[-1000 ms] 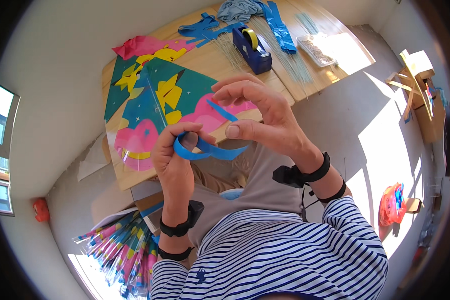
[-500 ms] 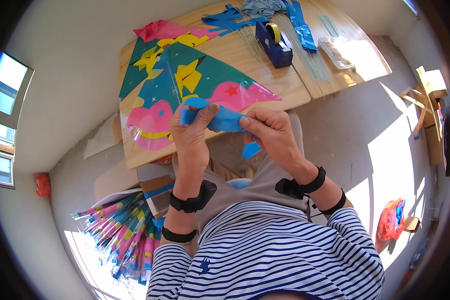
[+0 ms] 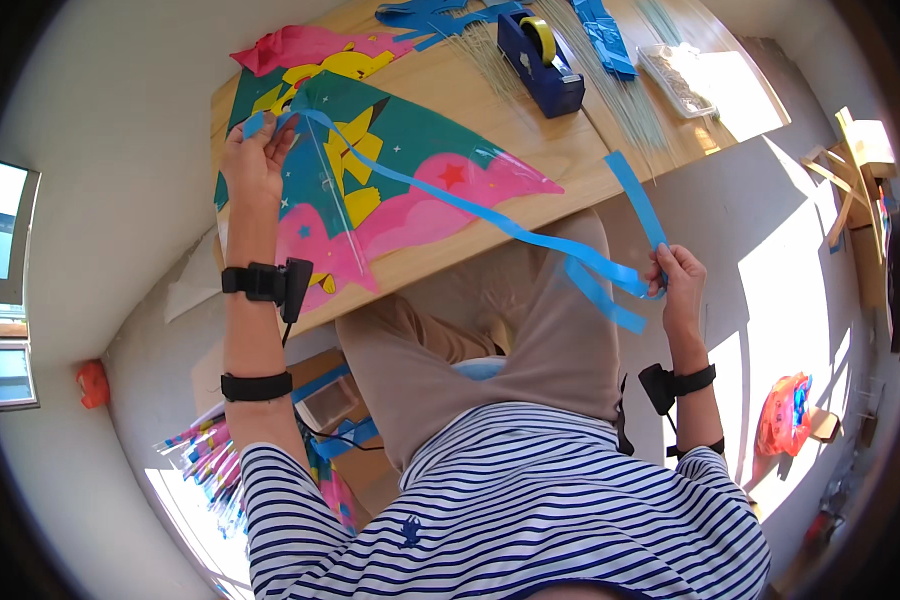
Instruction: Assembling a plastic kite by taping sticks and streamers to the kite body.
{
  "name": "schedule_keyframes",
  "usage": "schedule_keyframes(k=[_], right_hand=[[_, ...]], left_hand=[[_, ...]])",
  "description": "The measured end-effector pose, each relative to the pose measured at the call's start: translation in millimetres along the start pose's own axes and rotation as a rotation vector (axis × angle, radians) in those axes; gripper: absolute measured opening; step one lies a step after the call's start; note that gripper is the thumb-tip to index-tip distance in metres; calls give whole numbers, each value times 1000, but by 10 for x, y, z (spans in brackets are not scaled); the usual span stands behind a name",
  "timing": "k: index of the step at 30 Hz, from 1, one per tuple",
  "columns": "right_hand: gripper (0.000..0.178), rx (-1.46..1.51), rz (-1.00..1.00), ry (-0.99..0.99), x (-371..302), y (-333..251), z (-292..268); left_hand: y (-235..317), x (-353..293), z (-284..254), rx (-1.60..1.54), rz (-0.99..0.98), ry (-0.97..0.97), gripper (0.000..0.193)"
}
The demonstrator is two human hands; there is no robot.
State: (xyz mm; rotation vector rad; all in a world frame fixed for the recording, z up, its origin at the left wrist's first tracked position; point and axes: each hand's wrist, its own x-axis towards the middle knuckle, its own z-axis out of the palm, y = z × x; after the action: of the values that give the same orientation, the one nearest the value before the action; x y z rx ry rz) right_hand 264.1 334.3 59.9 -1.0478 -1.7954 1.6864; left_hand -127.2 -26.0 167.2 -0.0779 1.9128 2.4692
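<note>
A long blue ribbon (image 3: 470, 208) stretches in a loose curve between my two hands. My left hand (image 3: 258, 150) is raised over the far left of the table and pinches one end of it. Out past the table's near edge, my right hand (image 3: 675, 278) grips the ribbon too, with one loose piece standing up above the fingers and another hanging beside them. Below the ribbon lies a printed plastic kite sheet (image 3: 440, 165) in green, pink and yellow, flat on the wooden table. Part of it is hidden behind my left hand and the ribbon.
A dark blue tape dispenser (image 3: 542, 65) stands on the table (image 3: 560, 150) beside thin rods (image 3: 625, 110). Folded blue strips (image 3: 606, 40) and a clear plastic tray (image 3: 678, 80) lie farther right. Rolled printed kites (image 3: 210, 465) lie at lower left; a red bag (image 3: 785, 415) sits on the floor.
My hands have moved far apart, the left one up and left, the right one to the right. The ribbon, bunched between them before, is now drawn out long.
</note>
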Motion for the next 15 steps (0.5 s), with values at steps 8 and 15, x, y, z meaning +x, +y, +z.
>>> schedule_keyframes(k=[8,15], right_hand=[[22,-55,244,194,-276,598,-683],[20,-78,299,127,-176,585,-474]], left_hand=[[688,1439,827,83,541,-81,13],[132,1630,689,899,576,-299,55]])
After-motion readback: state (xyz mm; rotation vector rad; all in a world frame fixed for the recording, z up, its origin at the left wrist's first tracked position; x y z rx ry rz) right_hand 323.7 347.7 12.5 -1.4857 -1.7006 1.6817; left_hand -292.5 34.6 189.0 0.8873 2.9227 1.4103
